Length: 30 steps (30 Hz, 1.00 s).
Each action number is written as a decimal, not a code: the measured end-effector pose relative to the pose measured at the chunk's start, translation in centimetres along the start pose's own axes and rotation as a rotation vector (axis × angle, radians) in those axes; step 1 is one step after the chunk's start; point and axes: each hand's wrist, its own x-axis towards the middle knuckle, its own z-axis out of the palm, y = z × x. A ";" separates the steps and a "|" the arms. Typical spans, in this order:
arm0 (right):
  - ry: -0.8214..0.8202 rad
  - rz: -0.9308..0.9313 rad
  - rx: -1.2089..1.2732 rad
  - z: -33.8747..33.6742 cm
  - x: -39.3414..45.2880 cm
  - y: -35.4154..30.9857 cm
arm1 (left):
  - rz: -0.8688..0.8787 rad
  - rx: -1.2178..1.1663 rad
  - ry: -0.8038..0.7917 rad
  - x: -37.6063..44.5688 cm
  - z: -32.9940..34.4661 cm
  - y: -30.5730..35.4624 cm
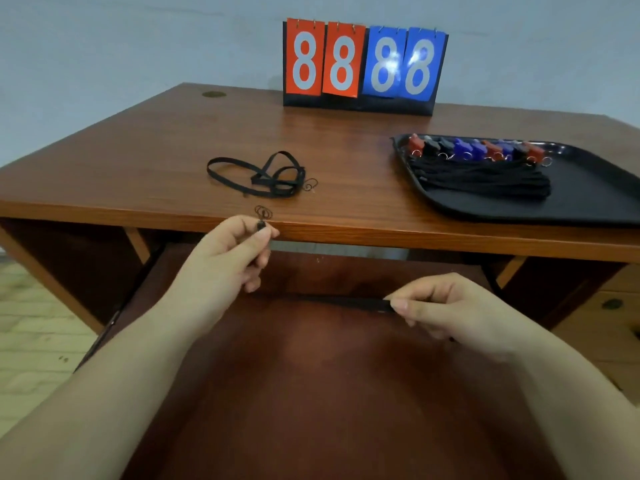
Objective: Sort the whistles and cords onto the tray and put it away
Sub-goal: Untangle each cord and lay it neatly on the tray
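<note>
A black tray [588,199] lies on the right of the wooden table [138,168]. Along its far side stands a row of several red, black and blue whistles [474,148], with a bundle of black cords [485,181] laid in front of them. A loose black cord [263,174] lies tangled near the table's front edge. In front of the table, my left hand [228,258] pinches one end of another black cord [346,302], and my right hand [446,306] pinches the cord further along, holding it stretched between them. Small rubber bands [263,213] lie on the table edge just above my left hand.
A flip scoreboard [363,67] showing 88 in red and 88 in blue stands at the back of the table against the wall. A lower wooden shelf [311,393] extends under the table below my arms. A wooden cabinet [613,306] is at the right.
</note>
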 end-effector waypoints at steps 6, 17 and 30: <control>0.160 -0.020 -0.049 0.6 0.6 0.7 | 0.149 0.579 -0.111 -0.9 0.1 -0.8; 0.243 -0.284 -0.067 6.1 0.4 -0.1 | -0.183 0.195 -0.395 -3.1 4.2 -2.0; 0.198 -0.080 -0.067 1.4 0.7 0.8 | -0.089 0.341 -0.214 -1.0 1.7 -2.5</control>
